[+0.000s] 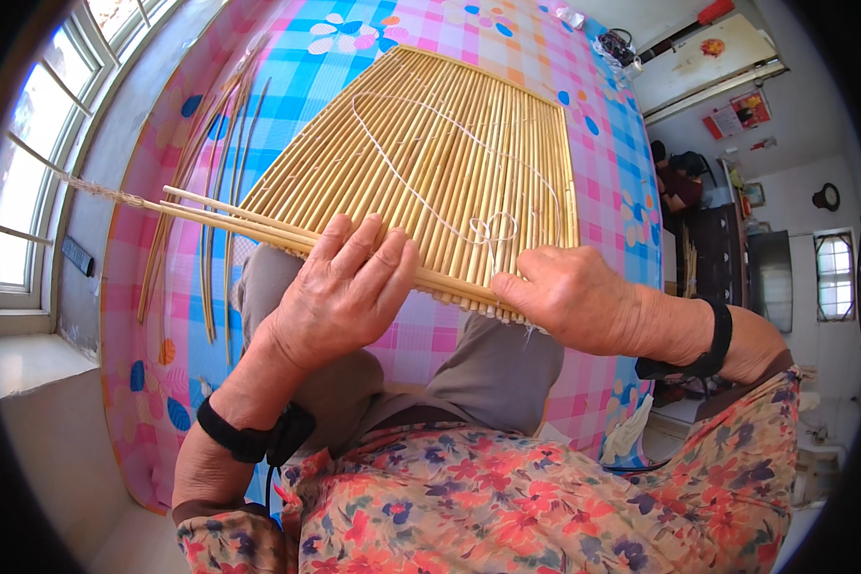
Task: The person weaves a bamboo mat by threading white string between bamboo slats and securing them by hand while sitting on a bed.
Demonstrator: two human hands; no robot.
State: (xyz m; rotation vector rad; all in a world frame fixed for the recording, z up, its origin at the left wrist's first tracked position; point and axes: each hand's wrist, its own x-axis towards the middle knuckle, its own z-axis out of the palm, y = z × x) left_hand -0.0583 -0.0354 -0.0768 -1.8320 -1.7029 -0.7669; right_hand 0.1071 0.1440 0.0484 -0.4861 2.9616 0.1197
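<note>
A mat of straw-coloured reed rods (430,153) lies across my lap, a pale thread (402,170) looping over it to a knot near my right hand. Loose rods (201,210) lie along its near edge and stick out leftward, one with a frayed tip. My left hand (349,297) presses over these rods, fingers curled onto them and the mat's edge. My right hand (569,298) grips the near edge farther right, thumb along the rod there; some of its fingertips are hidden.
A checked, flowered cover (598,172) lies beneath, with more long rods (153,287) at the left beside a window ledge (43,359). A bag (614,48) sits at the far end. Another person (681,182) is at the right by dark furniture (708,239).
</note>
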